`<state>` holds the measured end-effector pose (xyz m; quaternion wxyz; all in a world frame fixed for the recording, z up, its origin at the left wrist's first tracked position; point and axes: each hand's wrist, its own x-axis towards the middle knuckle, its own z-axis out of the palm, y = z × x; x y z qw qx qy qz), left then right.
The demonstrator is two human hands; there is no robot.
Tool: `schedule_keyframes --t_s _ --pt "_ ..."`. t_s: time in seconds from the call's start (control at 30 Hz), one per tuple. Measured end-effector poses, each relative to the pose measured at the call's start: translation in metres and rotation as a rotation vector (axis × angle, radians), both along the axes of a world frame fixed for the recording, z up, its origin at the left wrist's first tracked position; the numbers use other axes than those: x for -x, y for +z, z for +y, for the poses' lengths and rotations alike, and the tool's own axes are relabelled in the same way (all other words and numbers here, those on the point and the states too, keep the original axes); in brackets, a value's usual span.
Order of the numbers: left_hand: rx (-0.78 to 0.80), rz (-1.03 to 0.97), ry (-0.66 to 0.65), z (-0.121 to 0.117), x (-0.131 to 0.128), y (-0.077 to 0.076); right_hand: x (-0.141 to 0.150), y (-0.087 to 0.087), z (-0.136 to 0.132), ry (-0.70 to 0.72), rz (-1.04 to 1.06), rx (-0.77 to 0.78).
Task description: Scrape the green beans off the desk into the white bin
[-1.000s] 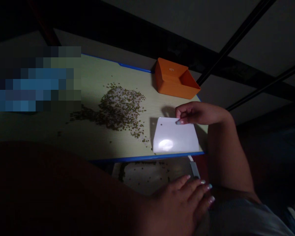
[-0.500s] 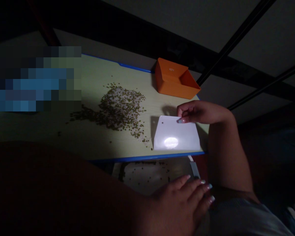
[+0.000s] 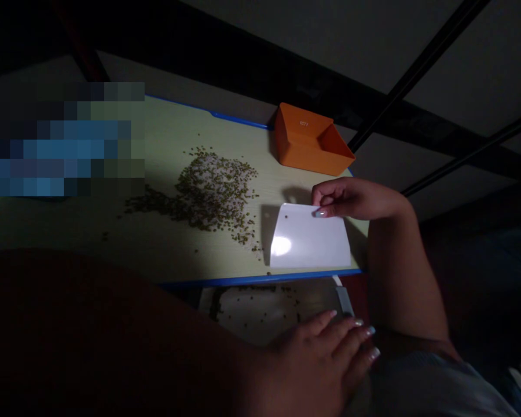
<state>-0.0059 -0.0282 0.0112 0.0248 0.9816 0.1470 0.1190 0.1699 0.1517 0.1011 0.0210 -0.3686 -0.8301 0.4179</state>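
My right hand point(image 3: 345, 198) pinches the top edge of a white plastic dough scraper point(image 3: 316, 240) between thumb and fingers. The scraper's long lower edge is at the table surface, near the blue front edge. Left of it lies a spread pile of small green-brown beans point(image 3: 217, 194), with paler grains among them. A few loose beans lie close to the scraper's left corner. Lower down, my left hand point(image 3: 321, 353) is open and palm down, its fingers stretched to the right, by my lap and the tray below the table. It holds nothing that I can see.
An orange open box point(image 3: 308, 153) stands at the table's back right. Under the front edge of the pale table point(image 3: 234, 260) is a whitish tray point(image 3: 254, 310) with scattered beans. A pixelated patch covers the left. Panelled doors rise behind.
The scraper has tilted slightly and its lower edge has shifted a little to the left; the bright reflection on it has slid left. My left hand has stayed in place.
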Motion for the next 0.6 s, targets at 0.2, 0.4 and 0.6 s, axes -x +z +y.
schedule_keyframes --t_s 0.2,0.4,0.6 --pt "0.012 -0.016 -0.002 -0.0001 0.0004 -0.0014 0.004 -0.002 -0.0016 -0.001 -0.011 0.049" --pt "0.009 -0.02 0.008 0.0003 0.0001 -0.003 0.0053 -0.0008 -0.0032 0.013 -0.004 0.047" --pt "0.023 0.008 0.017 0.0 0.0007 0.0012 0.0034 -0.0011 -0.0033 -0.017 -0.026 0.006"
